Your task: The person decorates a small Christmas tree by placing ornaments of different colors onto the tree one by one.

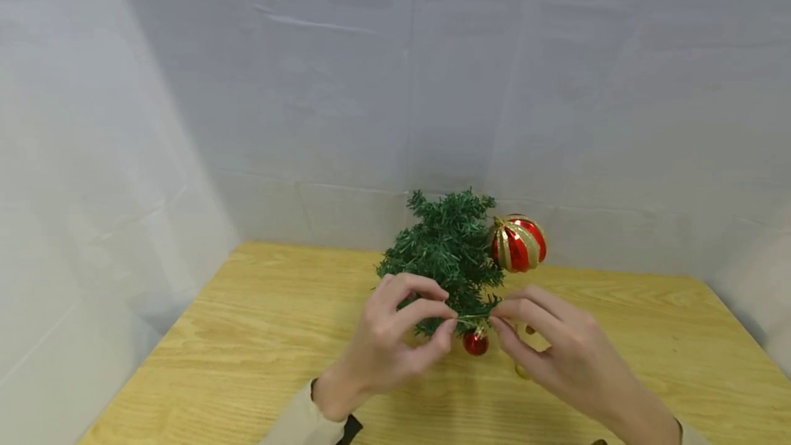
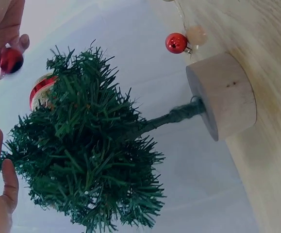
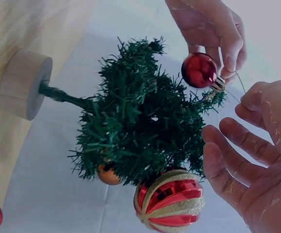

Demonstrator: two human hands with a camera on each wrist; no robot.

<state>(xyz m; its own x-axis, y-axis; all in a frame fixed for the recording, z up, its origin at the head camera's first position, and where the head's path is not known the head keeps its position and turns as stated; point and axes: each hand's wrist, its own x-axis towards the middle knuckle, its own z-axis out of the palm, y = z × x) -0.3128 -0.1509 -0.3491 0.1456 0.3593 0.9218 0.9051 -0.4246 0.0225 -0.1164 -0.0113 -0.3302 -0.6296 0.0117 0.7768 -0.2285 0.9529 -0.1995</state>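
A small green artificial tree (image 1: 448,253) stands on a round wooden base (image 2: 223,97) on the table. A big red-and-gold striped ball (image 1: 518,244) hangs at its upper right. In front of the tree a small red ball (image 1: 476,342) dangles from a thin gold thread (image 1: 472,318). My left hand (image 1: 451,325) pinches the thread on the left, close to the ball's cap (image 3: 218,83). The right hand (image 1: 497,314) pinches it on the right, with its other fingers spread. An orange ball (image 3: 108,175) sits among the branches.
The wooden table (image 1: 247,335) is boxed in by grey-white sheeting at the back and left. A red ball (image 2: 176,42) and a pale one (image 2: 197,35) lie on the table by the base. A gold ball (image 1: 522,369) shows under my right hand.
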